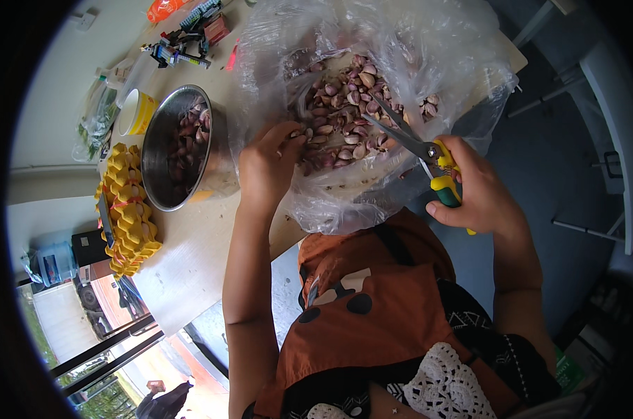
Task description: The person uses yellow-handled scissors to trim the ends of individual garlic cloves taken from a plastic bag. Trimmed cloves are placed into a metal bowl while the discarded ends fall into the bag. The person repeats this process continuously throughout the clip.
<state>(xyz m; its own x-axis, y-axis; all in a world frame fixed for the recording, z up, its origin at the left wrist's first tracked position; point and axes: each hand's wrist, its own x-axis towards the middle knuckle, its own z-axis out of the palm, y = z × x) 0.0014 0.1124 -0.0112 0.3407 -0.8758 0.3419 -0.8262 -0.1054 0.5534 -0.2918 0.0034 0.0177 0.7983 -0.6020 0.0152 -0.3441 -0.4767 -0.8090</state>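
Many purple-skinned garlic cloves [348,115] lie inside a large clear plastic bag [264,78], spread open on the table. At the left edge of the pile, my left hand [272,157] pinches a small piece, probably a garlic clove, mostly hidden by the fingers. My right hand [478,183] holds yellow-and-green-handled shears [423,149] with the blades apart; their tips point over the cloves. Left of the bag stands a tilted-looking steel bowl [209,152] with more reddish-purple cloves in it.
Yellow egg trays [128,209] bound with red ties stand left on the pale table [190,267]. Behind them are a yellow-and-white paper tub [138,112] and a plastic bag of greens [99,115]. A toy-brick build [180,50] lies farther back. The table's edge runs close to my apron.
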